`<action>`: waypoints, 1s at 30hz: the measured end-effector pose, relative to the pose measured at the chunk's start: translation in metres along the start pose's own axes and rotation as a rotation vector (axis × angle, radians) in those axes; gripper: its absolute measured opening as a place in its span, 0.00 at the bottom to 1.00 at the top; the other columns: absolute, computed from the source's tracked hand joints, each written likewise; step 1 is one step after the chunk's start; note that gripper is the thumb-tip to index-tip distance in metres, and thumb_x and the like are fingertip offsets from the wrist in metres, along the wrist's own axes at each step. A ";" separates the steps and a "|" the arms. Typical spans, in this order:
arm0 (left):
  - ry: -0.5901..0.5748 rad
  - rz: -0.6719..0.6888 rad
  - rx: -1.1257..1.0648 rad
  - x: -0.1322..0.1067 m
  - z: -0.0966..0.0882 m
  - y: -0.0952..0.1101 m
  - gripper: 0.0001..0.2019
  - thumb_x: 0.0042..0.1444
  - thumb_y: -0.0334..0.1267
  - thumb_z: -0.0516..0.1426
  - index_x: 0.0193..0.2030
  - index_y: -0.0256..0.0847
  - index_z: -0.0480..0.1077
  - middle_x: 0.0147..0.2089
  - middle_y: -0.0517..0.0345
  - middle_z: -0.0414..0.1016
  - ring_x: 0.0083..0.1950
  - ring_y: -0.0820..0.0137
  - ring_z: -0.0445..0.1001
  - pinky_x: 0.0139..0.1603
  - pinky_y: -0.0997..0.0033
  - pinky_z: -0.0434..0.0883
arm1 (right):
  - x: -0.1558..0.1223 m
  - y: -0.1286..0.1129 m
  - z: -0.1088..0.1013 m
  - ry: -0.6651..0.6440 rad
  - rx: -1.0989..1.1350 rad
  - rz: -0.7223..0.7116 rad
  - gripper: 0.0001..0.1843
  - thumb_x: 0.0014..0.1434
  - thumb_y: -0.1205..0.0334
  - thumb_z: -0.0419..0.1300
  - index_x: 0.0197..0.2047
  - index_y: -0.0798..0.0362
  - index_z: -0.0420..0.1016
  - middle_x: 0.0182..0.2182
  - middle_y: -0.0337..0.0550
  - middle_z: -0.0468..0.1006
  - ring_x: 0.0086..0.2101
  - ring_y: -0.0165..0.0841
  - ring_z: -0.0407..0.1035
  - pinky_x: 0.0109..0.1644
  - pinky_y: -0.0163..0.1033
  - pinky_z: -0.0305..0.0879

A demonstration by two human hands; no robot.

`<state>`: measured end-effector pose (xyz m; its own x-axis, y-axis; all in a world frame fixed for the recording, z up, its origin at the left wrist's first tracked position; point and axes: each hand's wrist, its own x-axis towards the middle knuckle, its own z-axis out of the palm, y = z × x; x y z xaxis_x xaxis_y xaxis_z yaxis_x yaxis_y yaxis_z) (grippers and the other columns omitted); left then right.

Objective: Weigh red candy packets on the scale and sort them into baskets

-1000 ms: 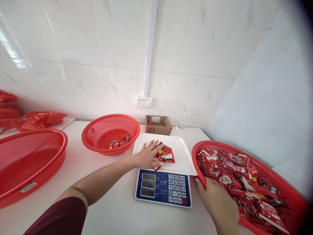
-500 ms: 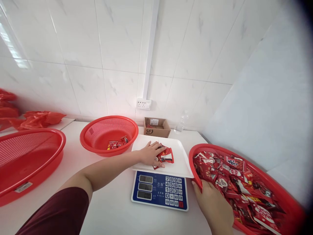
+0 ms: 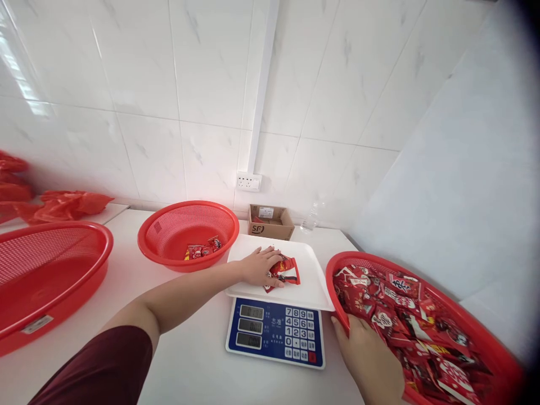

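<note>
My left hand [image 3: 258, 266] reaches over the white tray [image 3: 310, 287] of the blue digital scale [image 3: 276, 333], its fingers curled around a small pile of red candy packets [image 3: 286, 270] lying on the tray. My right hand [image 3: 368, 360] grips the near-left rim of a red basket [image 3: 489, 346] heaped with several red candy packets [image 3: 405, 320], thumb hooked over the edge. The scale's three displays show digits I cannot read.
A round red mesh basket [image 3: 169, 239] left of the scale holds a few candies [image 3: 202, 249]. A large red basket [image 3: 46, 270] sits at far left, red plastic bags [image 3: 63, 205] behind it. A small cardboard box [image 3: 270, 221], a clear bottle [image 3: 311, 216] and a wall socket [image 3: 248, 181] are at the back.
My left hand's fingers have drawn in from spread flat to curled around the packets on the tray. The right hand keeps its hold on the basket rim.
</note>
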<state>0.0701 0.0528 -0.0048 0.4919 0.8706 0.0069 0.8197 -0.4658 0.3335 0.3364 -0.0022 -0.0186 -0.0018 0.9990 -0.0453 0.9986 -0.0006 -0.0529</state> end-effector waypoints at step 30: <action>0.040 0.092 0.077 -0.008 0.004 -0.002 0.40 0.54 0.67 0.44 0.68 0.46 0.48 0.68 0.45 0.53 0.68 0.54 0.49 0.66 0.50 0.42 | -0.001 0.003 0.005 0.027 -0.002 -0.004 0.24 0.64 0.53 0.36 0.45 0.52 0.70 0.47 0.50 0.75 0.43 0.42 0.71 0.37 0.45 0.66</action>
<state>0.0655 0.0460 -0.0095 0.5549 0.8287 0.0723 0.7926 -0.5531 0.2564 0.3391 -0.0036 -0.0233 -0.0044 0.9998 -0.0183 0.9987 0.0034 -0.0509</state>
